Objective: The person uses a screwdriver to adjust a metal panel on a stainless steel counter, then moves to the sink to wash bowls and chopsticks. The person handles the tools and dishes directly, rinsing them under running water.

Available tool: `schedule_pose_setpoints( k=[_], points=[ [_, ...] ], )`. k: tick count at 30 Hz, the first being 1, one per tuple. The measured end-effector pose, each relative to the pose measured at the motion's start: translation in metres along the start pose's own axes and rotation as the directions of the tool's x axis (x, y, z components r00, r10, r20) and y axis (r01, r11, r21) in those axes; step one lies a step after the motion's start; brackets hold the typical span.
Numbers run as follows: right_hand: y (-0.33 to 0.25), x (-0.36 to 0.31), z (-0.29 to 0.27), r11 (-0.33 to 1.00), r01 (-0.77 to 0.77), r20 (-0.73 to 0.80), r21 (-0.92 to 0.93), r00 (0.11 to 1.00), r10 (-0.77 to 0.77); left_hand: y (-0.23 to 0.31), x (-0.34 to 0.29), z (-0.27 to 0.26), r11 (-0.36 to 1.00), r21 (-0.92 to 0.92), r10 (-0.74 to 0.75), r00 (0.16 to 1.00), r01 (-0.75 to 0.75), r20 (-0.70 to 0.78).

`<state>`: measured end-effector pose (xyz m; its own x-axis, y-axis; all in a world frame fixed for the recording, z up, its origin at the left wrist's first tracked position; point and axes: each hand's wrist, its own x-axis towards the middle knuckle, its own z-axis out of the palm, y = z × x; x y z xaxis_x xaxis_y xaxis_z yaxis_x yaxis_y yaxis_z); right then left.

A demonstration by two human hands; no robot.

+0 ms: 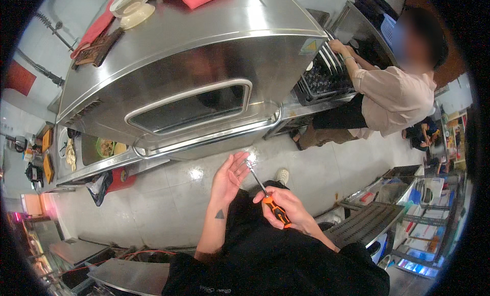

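Orange-black screwdriver (274, 208) gripped in curled right hand (290, 203) above floor (168, 196), tip (248, 164) held close to left hand (228, 176), palm opened, nothing seen clasped. Nothing seen being turned yet; work left cannot be told.

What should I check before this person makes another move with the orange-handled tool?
1. Tool held firmly: ok. The right hand is closed around the handle of the screwdriver-like tool.
2. Left fingers away from the tip: not ok. The left hand is open, its fingers right by the tip.
3. Tip touching the fingers: cannot tell from this angle.
4. Tip's exact shape: cannot tell; too small.
5. Tool off the steel machine: ok. The machine stands beyond both hands.
6. Co-worker apart from the tool: ok. They stand off to the right, hands at a dark rack.
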<state>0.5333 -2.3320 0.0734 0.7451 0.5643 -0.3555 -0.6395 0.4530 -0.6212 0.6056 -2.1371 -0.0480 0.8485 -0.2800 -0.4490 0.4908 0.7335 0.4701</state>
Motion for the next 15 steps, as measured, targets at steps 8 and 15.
schedule_pose_setpoints(
  k=[8, 15],
  points=[
    [-0.003, -0.020, -0.029, 0.962, 0.038, -0.231, -0.269, 0.967, -0.103, -0.076, 0.046, -0.163, 0.993, 0.028, -0.101, 0.937, 0.117, -0.336],
    [-0.008, -0.020, -0.034, 0.968, 0.077, -0.295, -0.238, 0.944, -0.148, -0.070, 0.042, -0.150, 0.994, 0.008, -0.103, 0.965, 0.108, -0.240]
  ],
)
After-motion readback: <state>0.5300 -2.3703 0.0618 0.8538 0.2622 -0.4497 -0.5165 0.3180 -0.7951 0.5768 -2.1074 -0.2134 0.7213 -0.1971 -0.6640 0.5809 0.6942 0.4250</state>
